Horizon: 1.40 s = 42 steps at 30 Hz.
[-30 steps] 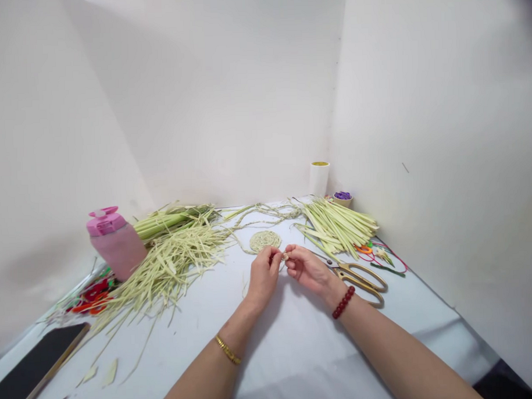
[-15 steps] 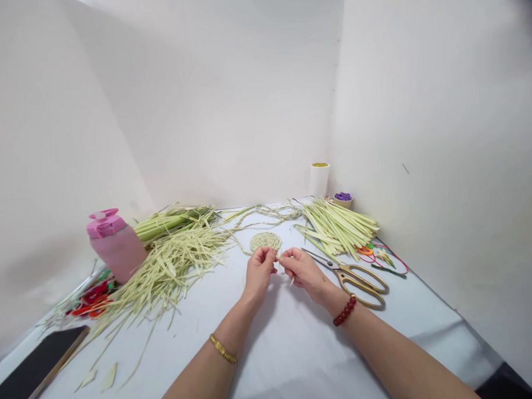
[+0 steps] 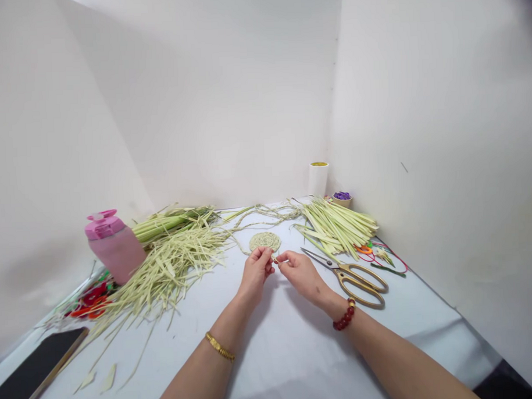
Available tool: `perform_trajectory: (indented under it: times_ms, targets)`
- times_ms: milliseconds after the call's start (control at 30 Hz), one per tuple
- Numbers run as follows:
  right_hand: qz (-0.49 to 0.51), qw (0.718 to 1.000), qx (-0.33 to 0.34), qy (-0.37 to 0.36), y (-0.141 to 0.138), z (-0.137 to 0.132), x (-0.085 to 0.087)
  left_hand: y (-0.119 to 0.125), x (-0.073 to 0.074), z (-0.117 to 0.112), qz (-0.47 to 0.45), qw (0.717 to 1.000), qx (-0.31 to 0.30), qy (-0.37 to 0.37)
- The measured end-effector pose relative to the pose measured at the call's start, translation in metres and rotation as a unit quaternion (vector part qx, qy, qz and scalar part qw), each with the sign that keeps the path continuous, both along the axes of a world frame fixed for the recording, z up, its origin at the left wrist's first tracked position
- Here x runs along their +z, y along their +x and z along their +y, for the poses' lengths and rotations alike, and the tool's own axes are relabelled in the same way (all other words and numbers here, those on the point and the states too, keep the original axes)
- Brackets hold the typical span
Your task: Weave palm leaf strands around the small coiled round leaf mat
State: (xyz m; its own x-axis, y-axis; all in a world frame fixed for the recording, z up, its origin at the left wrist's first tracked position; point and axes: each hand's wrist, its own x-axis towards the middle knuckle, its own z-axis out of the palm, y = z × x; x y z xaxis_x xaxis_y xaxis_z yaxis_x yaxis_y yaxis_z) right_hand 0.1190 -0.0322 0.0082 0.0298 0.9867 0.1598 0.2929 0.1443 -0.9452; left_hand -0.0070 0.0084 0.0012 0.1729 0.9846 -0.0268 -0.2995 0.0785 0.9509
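Note:
My left hand [image 3: 254,275] is closed in a pinch on a thin pale strand of plant fibre [image 3: 275,259], just in front of a flat round woven coil [image 3: 264,241]. Facing it, the fingertips of my right hand [image 3: 302,275] also pinch the strand, close to the left thumb. Most of the strand is hidden by my fingers. The coil lies on the white table, and a braided cord [image 3: 238,243] runs from near its left side toward the back. Gold-handled scissors [image 3: 360,283] lie partly spread to the right of my right hand.
Loose shredded strips [image 3: 181,258] and a pink bottle [image 3: 114,245] are on the left. A bundle of cut stalks [image 3: 339,223] sits at the back right, near a white roll [image 3: 318,179] and a small cup of purple pieces [image 3: 342,199]. A dark phone-like slab [image 3: 36,367] lies front left.
My right hand has turned slightly and its fingertips have come closer to my left hand. The strand end that stuck out below the right fingers no longer shows.

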Motion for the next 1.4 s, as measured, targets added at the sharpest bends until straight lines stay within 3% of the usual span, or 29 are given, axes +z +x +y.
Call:
perform_trajectory:
  times_ms: [333,533,767,933,1033,1100,1200,1300,1400]
  targets:
    - [-0.071,0.996,0.016,0.054,-0.0033,-0.0052,0.0046,0.0003,-0.0023,0.0013,0.030,0.999,0.029,0.031]
    - [-0.087,0.995,-0.003,0.050,-0.0026,-0.0038,0.0028,-0.0006,0.0002,0.0022,0.076,0.994,0.052,0.059]
    - [-0.078,0.992,0.017,0.096,0.0007,-0.0010,-0.0017,-0.0015,0.0020,0.0027,0.086,0.992,0.056,0.076]
    - [-0.123,0.992,-0.002,0.040,0.0008,-0.0005,-0.0011,-0.0033,0.0028,0.0042,0.084,0.992,0.064,0.071]
    - [-0.137,0.989,0.000,0.060,0.0008,-0.0002,-0.0002,-0.0033,0.0030,0.0038,0.087,0.991,0.065,0.078]
    - [-0.094,0.993,0.010,0.067,0.0004,0.0005,-0.0006,-0.0018,0.0033,0.0023,0.091,0.991,0.058,0.084]
    - [0.052,0.998,0.027,0.004,-0.0013,0.0023,-0.0035,0.0017,0.0035,-0.0010,0.097,0.991,0.031,0.088]
    - [0.184,0.979,0.059,-0.070,-0.0035,0.0029,-0.0049,0.0045,0.0030,-0.0031,0.106,0.990,0.015,0.097]
    - [0.232,0.963,0.067,-0.117,-0.0040,0.0011,-0.0014,0.0050,0.0021,-0.0030,0.117,0.987,0.023,0.105]
